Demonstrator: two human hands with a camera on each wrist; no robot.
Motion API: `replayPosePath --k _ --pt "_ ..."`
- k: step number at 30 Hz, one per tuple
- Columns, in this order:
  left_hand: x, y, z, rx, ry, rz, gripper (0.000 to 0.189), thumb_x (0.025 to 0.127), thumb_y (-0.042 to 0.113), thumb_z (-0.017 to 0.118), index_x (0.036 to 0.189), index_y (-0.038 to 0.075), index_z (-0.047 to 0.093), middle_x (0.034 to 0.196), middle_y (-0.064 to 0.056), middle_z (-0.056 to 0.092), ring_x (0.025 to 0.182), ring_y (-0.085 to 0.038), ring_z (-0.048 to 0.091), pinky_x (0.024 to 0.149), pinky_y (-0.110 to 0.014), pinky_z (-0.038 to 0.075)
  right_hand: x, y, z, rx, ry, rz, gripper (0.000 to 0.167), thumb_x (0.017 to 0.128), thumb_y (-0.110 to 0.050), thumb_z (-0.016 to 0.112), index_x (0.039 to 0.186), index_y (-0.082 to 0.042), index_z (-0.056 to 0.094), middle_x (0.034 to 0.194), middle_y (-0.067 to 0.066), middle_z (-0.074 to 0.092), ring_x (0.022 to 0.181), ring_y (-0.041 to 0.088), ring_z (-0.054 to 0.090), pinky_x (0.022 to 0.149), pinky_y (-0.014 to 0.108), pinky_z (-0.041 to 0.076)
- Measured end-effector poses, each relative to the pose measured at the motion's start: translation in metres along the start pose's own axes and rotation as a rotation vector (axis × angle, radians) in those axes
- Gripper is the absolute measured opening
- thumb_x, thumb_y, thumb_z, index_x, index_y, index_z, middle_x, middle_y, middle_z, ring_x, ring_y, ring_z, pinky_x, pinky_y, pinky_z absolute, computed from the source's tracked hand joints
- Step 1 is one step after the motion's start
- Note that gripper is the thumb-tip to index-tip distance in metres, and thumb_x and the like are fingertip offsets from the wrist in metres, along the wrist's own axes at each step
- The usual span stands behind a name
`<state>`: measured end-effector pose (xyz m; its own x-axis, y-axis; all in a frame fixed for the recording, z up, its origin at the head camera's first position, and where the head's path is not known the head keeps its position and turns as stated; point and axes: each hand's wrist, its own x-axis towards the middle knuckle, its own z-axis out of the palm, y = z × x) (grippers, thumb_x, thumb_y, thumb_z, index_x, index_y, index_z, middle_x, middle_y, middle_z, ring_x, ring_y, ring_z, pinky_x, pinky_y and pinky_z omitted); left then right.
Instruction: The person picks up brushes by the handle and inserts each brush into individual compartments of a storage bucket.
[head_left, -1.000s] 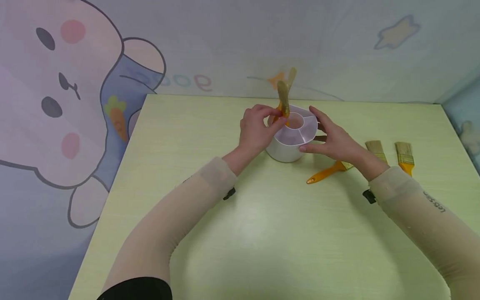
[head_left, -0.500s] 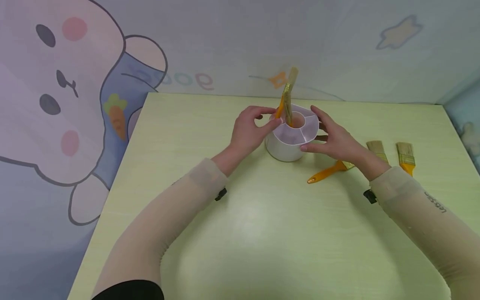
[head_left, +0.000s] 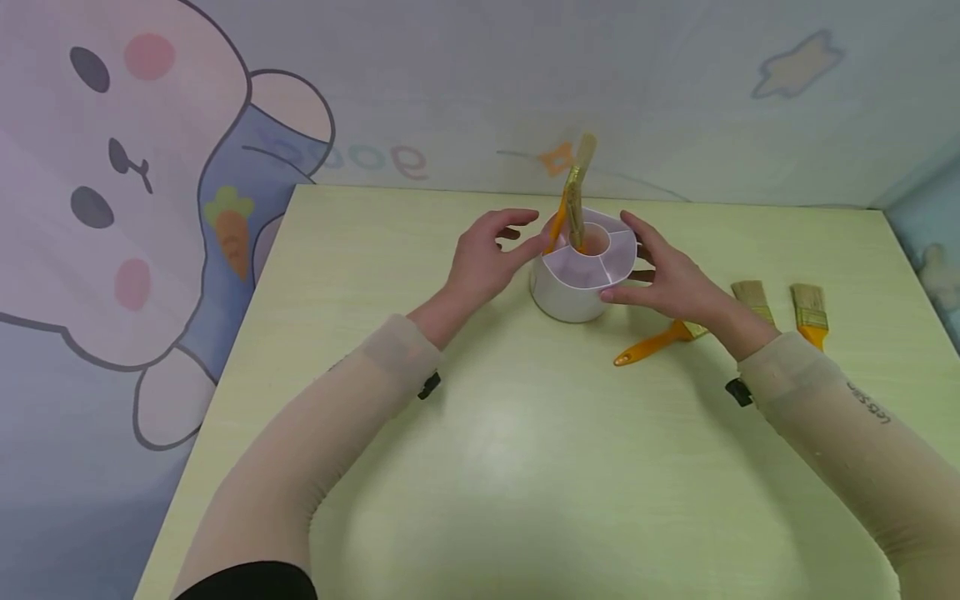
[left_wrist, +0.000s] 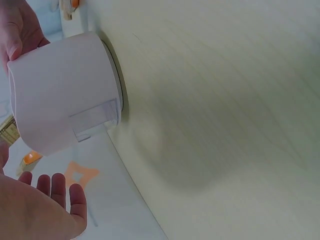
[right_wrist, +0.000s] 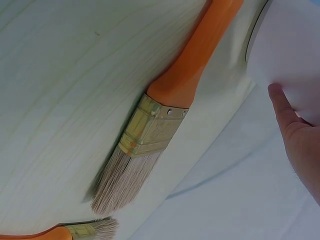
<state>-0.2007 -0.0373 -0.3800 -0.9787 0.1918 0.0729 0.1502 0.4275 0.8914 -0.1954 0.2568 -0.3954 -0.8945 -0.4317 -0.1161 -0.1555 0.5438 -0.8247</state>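
Note:
A white round divided holder [head_left: 572, 302] with a central cup stands near the table's back edge. Two paintbrushes with orange handles stand in it bristles up, a nearer paintbrush [head_left: 576, 208] and a taller paintbrush [head_left: 584, 157] behind. My left hand [head_left: 483, 258] is at the holder's left rim, fingers spread, thumb tip close to an orange handle; whether it touches is unclear. In the left wrist view its fingers hold nothing. My right hand [head_left: 671, 279] grips the holder's right side, thumb in front and fingers behind.
Right of the holder lies a paintbrush [head_left: 651, 343], partly under my right wrist. Another paintbrush [head_left: 752, 298] is partly hidden by the arm, with a paintbrush [head_left: 810, 308] farther right. A printed cloth backdrop [head_left: 465, 83] rises behind the table [head_left: 495, 450].
My left hand has let go of the paintbrush and drawn back to the left. That brush now leans in the holder. My right hand has stayed on the holder.

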Motion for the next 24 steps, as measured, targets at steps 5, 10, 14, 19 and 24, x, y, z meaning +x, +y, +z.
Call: replayPosePath --k 5,10,14,19,24 --pt "-0.003 -0.003 -0.006 -0.004 -0.024 0.004 0.050 0.100 0.034 0.079 0.146 0.018 0.067 0.146 -0.001 0.064 0.128 -0.028 0.063 0.108 -0.041 0.052 0.000 0.001 0.000 -0.003 0.007 0.000 0.113 0.094 -0.022 0.085 0.174 -0.020 0.005 0.175 0.011 0.023 0.157 0.039 0.034 0.118 0.061 0.042" --pt "-0.006 -0.009 -0.013 -0.011 -0.077 0.004 0.056 0.100 0.034 0.079 0.150 0.018 0.062 0.150 -0.001 0.061 0.130 -0.027 0.062 0.113 -0.046 0.049 -0.002 0.001 0.000 -0.008 0.014 0.004 0.113 0.094 -0.022 0.086 0.174 -0.020 0.005 0.175 0.011 0.023 0.156 0.038 0.035 0.118 0.060 0.042" --pt "-0.006 -0.013 -0.017 -0.008 -0.122 -0.018 0.059 0.100 0.035 0.078 0.153 0.020 0.058 0.152 -0.001 0.060 0.132 -0.027 0.061 0.112 -0.044 0.051 -0.002 0.002 0.000 -0.001 0.017 0.002 0.114 0.094 -0.021 0.086 0.174 -0.020 0.005 0.175 0.011 0.024 0.156 0.039 0.036 0.118 0.061 0.042" --pt "-0.004 -0.018 -0.017 -0.016 -0.213 -0.018 0.070 0.098 0.036 0.080 0.160 0.021 0.050 0.159 -0.003 0.053 0.140 -0.031 0.057 0.116 -0.045 0.048 -0.004 0.002 0.001 0.015 0.019 -0.002 0.114 0.093 -0.019 0.087 0.174 -0.020 0.005 0.175 0.011 0.022 0.156 0.039 0.035 0.118 0.062 0.041" --pt "-0.001 -0.024 -0.016 -0.004 -0.267 0.005 0.082 0.095 0.035 0.083 0.164 0.019 0.042 0.164 -0.007 0.048 0.143 -0.030 0.054 0.121 -0.046 0.042 -0.007 0.003 0.001 0.028 0.022 -0.010 0.115 0.093 -0.017 0.086 0.174 -0.020 0.004 0.177 0.009 0.018 0.156 0.039 0.035 0.118 0.062 0.041"
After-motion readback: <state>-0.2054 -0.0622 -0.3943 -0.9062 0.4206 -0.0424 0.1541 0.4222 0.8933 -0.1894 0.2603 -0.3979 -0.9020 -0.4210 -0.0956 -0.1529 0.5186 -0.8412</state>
